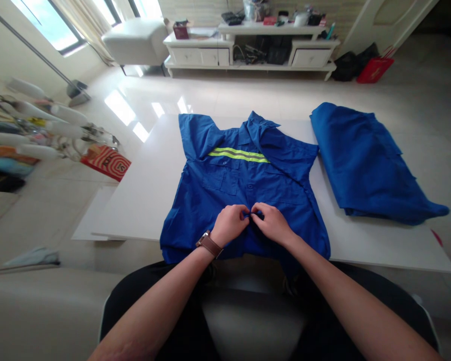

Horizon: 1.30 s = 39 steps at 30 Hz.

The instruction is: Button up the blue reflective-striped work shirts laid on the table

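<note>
A blue work shirt (218, 200) with a yellow-green and grey stripe across its chest lies spread on a white table (135, 200), collar at the far side, lower hem over the near edge. My left hand (232, 220), with a brown-strapped watch on its wrist, pinches the shirt's front placket at the middle. Close beside it, my right hand (271, 221) pinches the same placket, the fingertips of both hands almost touching. The fingers cover whatever small part of the cloth sits between them. A button shows on the placket just above the hands.
Folded blue cloth (364, 165) lies on the table's right part. Left of the table are a red-and-white paper bag (107, 161) and a rack with white parts (60, 120). A white cabinet (195, 55) and a pale stool (135, 42) stand beyond, across the floor.
</note>
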Available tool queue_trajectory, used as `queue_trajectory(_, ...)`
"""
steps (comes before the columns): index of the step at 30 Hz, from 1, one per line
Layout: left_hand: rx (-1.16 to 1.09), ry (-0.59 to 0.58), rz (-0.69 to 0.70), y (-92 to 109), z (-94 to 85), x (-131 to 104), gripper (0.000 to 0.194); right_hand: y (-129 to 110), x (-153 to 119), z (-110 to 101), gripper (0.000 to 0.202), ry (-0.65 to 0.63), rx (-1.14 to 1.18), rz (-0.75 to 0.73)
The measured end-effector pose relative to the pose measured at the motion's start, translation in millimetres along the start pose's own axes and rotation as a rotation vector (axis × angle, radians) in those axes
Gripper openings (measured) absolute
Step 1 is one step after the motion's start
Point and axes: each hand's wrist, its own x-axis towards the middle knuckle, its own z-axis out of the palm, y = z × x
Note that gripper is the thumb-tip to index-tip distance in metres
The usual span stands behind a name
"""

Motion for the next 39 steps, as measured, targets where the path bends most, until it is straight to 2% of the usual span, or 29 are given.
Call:
queue_trajectory(14, -0.015, 0.001, -0.009, 2.1, -2.7, -1.3, 0.022, -1.9, 1.4, 0.0, 0.009, 0.080, 0.102, 0.003)
queue_trajectory(21, -0.029, 0.005, -0.001, -0.7, -1.3, -0.8, 0.023, 1.6, 5.4, 1.8, 0.011, 0.101, 0.280, 0.095)
queue_trajectory(39, -0.075, 0.015, 0.000, -4.1, 1.1, 1.2, 0.024, 9.1, 9.6, 5.8, 0.020, 0.155, 0.400, 0.186)
